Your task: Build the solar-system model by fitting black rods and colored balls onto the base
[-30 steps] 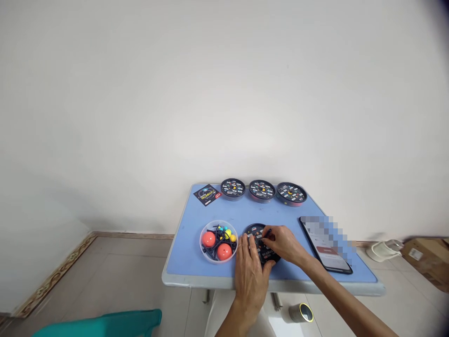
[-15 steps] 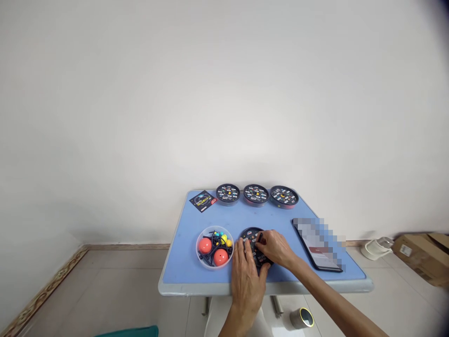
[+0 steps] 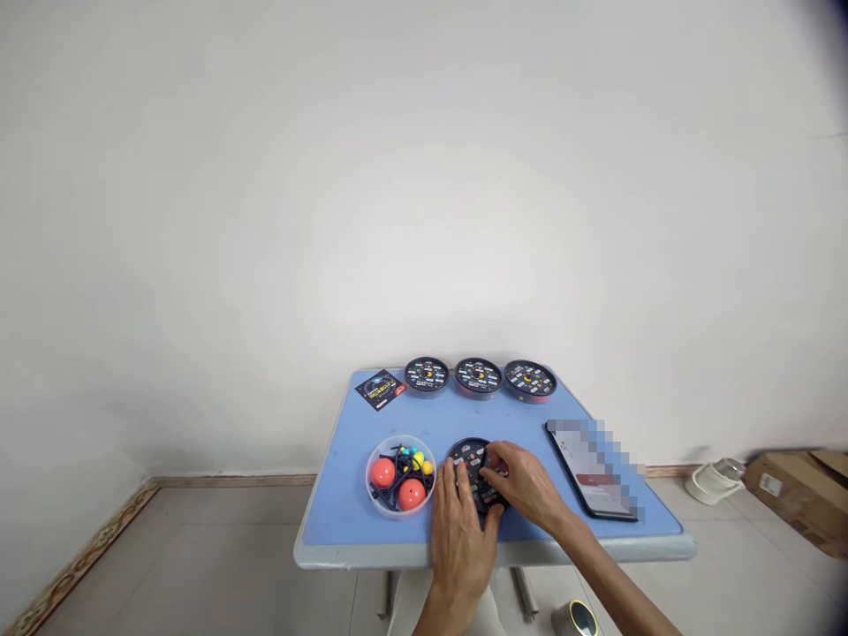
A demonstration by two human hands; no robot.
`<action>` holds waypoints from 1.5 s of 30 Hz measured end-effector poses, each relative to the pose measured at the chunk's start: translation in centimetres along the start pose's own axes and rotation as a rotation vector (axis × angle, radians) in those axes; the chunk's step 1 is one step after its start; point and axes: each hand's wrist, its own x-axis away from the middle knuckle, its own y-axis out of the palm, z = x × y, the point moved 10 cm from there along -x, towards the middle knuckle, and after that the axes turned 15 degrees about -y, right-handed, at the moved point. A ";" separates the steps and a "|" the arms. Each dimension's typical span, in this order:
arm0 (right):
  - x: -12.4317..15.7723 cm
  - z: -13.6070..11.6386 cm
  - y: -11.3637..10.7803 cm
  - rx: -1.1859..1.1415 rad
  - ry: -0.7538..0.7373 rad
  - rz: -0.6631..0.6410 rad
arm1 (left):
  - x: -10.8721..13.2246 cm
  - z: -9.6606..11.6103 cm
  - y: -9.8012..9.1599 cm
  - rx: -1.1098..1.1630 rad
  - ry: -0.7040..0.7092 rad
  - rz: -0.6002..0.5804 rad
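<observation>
In front of me a black round lid (image 3: 469, 452) with printed planets and labels lies on the blue table. My left hand (image 3: 460, 521) holds it across the rim, fingers along its left side and thumb at the lower right. Over the right part of the lid, my right hand (image 3: 520, 481) is closed in a pinch on a small dark rod (image 3: 483, 459), whose lower end is hidden. Just left of my hands stands a clear round tub (image 3: 368, 486) holding two red balls (image 3: 412, 495), small yellow and blue balls, and dark rods.
Several round containers (image 3: 478, 376) with similar printed black lids line the back edge of the table (image 3: 331, 521). A black printed card (image 3: 380, 389) lies back left, a tablet (image 3: 589, 477) at right. A cardboard box (image 3: 795, 495) and a white object (image 3: 712, 481) are on the floor.
The view has shifted slightly, so the table sits a little lower and further left. My right fingers have tilted a little, showing more of the dark rod. My left hand keeps its hold.
</observation>
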 end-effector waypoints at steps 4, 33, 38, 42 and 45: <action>1.8 0.1 -0.6 0.020 0.000 0.095 | -0.2 0.4 -0.8 0.028 0.028 0.041; 2.5 -1.2 0.4 0.362 0.028 -0.085 | -5.3 3.2 1.2 0.142 0.110 -0.066; 2.6 -1.2 0.6 0.360 0.036 -0.103 | -5.3 3.4 1.1 0.148 0.145 -0.052; 2.5 -1.1 0.7 0.356 0.055 -0.118 | -5.3 3.2 1.3 0.159 0.141 -0.055; 2.5 -1.0 0.6 0.355 0.061 -0.110 | -5.3 2.8 1.7 0.181 0.126 -0.073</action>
